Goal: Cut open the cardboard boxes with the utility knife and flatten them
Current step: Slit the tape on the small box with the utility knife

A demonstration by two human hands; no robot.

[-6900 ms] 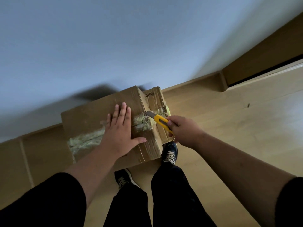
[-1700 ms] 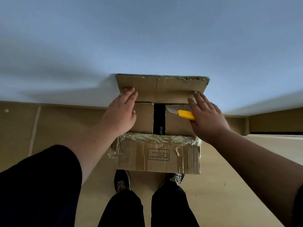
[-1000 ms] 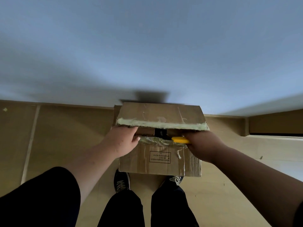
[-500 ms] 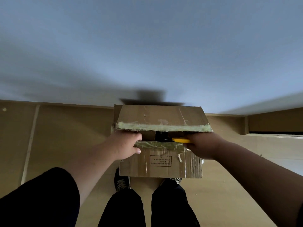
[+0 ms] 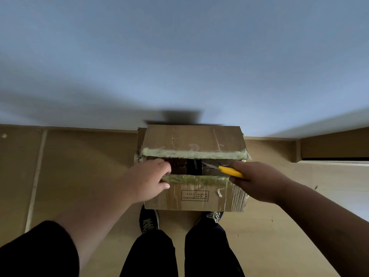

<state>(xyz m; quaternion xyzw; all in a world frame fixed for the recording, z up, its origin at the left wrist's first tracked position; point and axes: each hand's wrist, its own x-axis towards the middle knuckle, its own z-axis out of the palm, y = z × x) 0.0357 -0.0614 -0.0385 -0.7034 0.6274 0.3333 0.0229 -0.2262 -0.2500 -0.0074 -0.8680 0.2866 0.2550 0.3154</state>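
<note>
The cardboard box (image 5: 194, 193) is being held up in front of the person, above the shoes (image 5: 148, 223) and the wooden floor (image 5: 79, 168), close to the pale wall (image 5: 179, 56). Its top seam is standing open as a slot running left to right between the far flap (image 5: 192, 141) and the near taped edge (image 5: 196, 179). The left hand (image 5: 148, 181) is gripping the near edge at the slot's left end, fingers curling into the opening and thumb pressing the front face. The right hand (image 5: 257, 181) is closing round the yellow utility knife (image 5: 224, 169), whose long axis is lying along the slot, blade pointing left toward the left hand's fingers. Judged from this, the coming move is depending on that facing: the blade tip is sitting near those fingers, with only the dark gap between them.
</note>
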